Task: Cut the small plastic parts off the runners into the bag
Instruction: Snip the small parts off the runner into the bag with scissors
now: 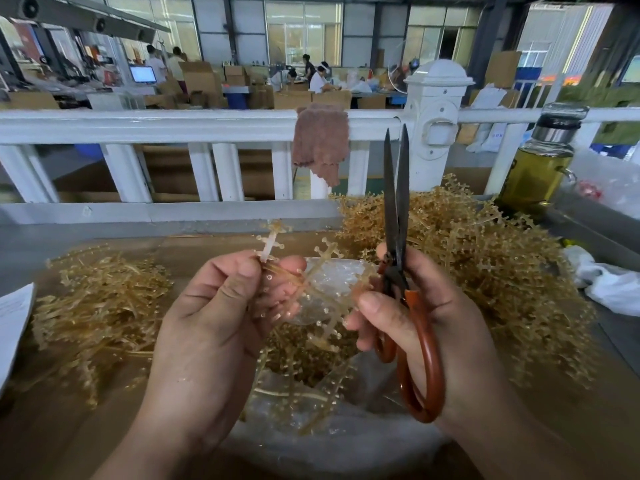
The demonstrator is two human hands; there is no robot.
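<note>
- Amber plastic runner (313, 284): a branched piece with small parts on its twig ends, held over the bag mouth at the centre of view; one pale cross-shaped end sticks up toward 12 o'clock above the fingers.
- Left hand (221, 306): at 8 o'clock from centre, thumb and curled fingers pinching the runner at its near end.
- Right hand (426, 306): at 4 o'clock from centre, fingers curled through and round the scissors' handles; its thumb tip lies just beside the runner's right branches.
- Scissors (397, 216): dark blades, red-brown loop handles, held upright with the points toward 12 o'clock; the blades are nearly together, with only the tips slightly apart, clear of the runner.
- Clear bag (332, 431): at 6 o'clock below both hands, mouth open, with a heap of cut parts (308, 355) inside.
- Large runner pile (491, 258): at 3 o'clock on the table (69, 427).
- Smaller runner pile (100, 306): at 9 o'clock.
- White railing (138, 124): across 12 o'clock, with a brown cloth (320, 140) draped over it.
- Glass bottle (540, 161): at 2 o'clock, holding yellow liquid.
- White sheet (14, 323): at the 9 o'clock edge.
</note>
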